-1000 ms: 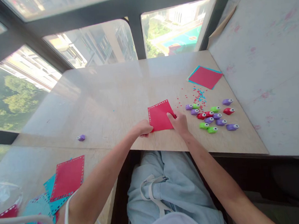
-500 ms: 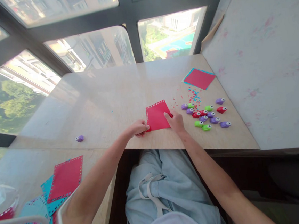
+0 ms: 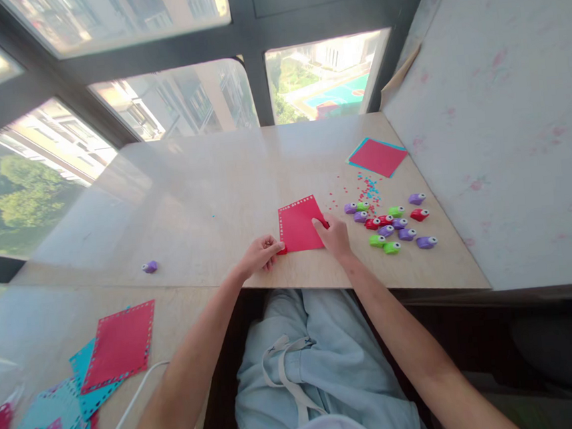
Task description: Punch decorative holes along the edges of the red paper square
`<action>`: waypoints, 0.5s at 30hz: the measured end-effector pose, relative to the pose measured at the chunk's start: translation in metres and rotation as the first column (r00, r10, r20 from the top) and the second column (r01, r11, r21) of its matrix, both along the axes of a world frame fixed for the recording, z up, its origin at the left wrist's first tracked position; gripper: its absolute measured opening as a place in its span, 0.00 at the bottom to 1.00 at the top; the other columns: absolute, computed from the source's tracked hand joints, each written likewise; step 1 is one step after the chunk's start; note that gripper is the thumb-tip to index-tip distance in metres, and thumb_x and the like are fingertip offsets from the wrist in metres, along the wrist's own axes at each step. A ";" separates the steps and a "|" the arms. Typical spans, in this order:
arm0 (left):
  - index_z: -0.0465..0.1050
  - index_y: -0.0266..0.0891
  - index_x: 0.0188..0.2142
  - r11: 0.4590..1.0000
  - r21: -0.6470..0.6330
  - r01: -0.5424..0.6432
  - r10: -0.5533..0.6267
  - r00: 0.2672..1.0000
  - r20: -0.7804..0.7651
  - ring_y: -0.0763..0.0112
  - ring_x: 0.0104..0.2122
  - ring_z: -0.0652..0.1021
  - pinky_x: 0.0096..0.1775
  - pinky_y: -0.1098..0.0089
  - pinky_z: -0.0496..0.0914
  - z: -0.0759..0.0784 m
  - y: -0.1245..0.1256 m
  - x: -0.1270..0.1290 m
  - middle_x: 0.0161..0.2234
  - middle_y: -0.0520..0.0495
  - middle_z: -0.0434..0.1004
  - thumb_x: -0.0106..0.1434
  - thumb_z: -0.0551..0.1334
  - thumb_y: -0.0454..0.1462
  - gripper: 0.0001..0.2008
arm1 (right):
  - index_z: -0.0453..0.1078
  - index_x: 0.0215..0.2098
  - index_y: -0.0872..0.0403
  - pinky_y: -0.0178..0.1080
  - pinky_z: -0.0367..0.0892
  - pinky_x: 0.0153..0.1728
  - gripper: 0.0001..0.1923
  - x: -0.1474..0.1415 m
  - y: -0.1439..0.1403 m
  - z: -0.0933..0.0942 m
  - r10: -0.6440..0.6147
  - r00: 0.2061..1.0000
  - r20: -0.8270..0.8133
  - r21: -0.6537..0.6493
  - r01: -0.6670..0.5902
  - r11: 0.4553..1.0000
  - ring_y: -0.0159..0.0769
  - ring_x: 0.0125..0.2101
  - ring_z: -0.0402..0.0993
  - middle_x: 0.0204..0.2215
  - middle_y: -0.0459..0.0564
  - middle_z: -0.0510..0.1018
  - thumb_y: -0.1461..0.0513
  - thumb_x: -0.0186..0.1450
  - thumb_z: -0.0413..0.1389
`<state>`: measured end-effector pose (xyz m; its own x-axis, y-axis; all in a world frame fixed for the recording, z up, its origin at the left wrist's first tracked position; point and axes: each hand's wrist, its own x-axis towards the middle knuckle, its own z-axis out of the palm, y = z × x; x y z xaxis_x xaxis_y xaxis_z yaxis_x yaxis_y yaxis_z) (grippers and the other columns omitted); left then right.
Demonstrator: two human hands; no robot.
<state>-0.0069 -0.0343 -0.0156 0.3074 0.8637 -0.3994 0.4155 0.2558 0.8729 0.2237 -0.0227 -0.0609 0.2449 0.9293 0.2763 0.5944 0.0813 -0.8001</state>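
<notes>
A red paper sheet [image 3: 301, 225], with punched holes along its top and left edges, lies near the table's front edge. My right hand [image 3: 336, 235] pinches the sheet's right side, thumb on top and fingers curled beneath. At the lower left corner my left hand [image 3: 263, 252] is closed, its thumb pressing a small red paper punch [image 3: 282, 248] set on the paper's edge. Most of that punch is hidden by the fingers. To the right of my right hand sit several purple, green and red punches [image 3: 386, 231].
Red and blue paper confetti [image 3: 370, 188] is scattered behind the punches. A stack of uncut paper squares [image 3: 378, 156] lies at the back right. One purple punch [image 3: 150, 267] stands at left. Punched sheets [image 3: 119, 342] and a white cable [image 3: 132, 405] are at lower left.
My left hand has shifted slightly, its thumb now stretched straighter towards the sheet's corner. The right hand keeps its hold on the paper. The view has tilted slightly.
</notes>
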 end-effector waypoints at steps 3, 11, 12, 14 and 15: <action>0.65 0.40 0.37 0.999 0.037 -0.027 0.027 1.000 0.000 0.78 0.13 0.68 0.17 0.78 0.60 -0.001 -0.004 -0.001 0.18 0.59 0.66 0.59 0.65 0.50 0.18 | 0.66 0.25 0.52 0.38 0.57 0.29 0.16 0.000 -0.001 0.001 0.004 1.000 -0.018 -0.009 -0.004 1.000 0.37 0.24 0.65 0.22 0.48 0.73 0.51 0.64 0.51; 0.73 0.38 0.40 0.909 0.418 -0.006 0.068 0.989 -0.133 0.77 0.18 0.67 0.22 0.76 0.58 -0.020 -0.018 -0.002 0.20 0.57 0.66 0.63 0.61 0.47 0.15 | 0.63 0.23 0.52 0.37 0.56 0.28 0.16 0.003 -0.002 0.005 -0.019 0.995 -0.097 0.004 0.019 1.000 0.34 0.23 0.60 0.20 0.44 0.68 0.51 0.63 0.51; 0.73 0.38 0.40 0.900 0.434 -0.038 0.106 0.985 -0.133 0.76 0.19 0.68 0.22 0.76 0.59 -0.021 -0.019 -0.002 0.20 0.56 0.68 0.63 0.60 0.47 0.14 | 0.62 0.23 0.51 0.37 0.54 0.28 0.16 0.003 -0.002 0.006 -0.027 0.994 -0.105 0.005 0.027 1.000 0.33 0.22 0.59 0.19 0.43 0.66 0.51 0.63 0.51; 0.72 0.39 0.40 0.893 0.434 -0.120 0.185 0.976 -0.112 0.76 0.18 0.69 0.22 0.76 0.60 -0.022 -0.023 -0.001 0.22 0.55 0.70 0.65 0.58 0.46 0.13 | 0.60 0.22 0.51 0.37 0.53 0.27 0.17 0.003 -0.003 0.007 -0.034 0.992 -0.122 0.005 0.035 0.999 0.33 0.22 0.57 0.18 0.42 0.63 0.51 0.63 0.51; 0.71 0.39 0.41 0.893 0.420 -0.159 0.218 0.971 -0.096 0.76 0.17 0.69 0.22 0.76 0.61 -0.022 -0.025 -0.001 0.22 0.55 0.70 0.65 0.58 0.45 0.13 | 0.59 0.22 0.51 0.37 0.53 0.27 0.17 0.003 -0.003 0.008 -0.036 0.991 -0.129 0.003 0.036 0.999 0.33 0.22 0.57 0.18 0.41 0.63 0.51 0.63 0.51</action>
<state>-0.0075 -0.0594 -0.0379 0.0900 0.9956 -0.0271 0.5174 -0.0235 0.8554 0.2263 -0.0262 -0.0526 0.3121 0.9178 0.2453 0.4890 0.0662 -0.8698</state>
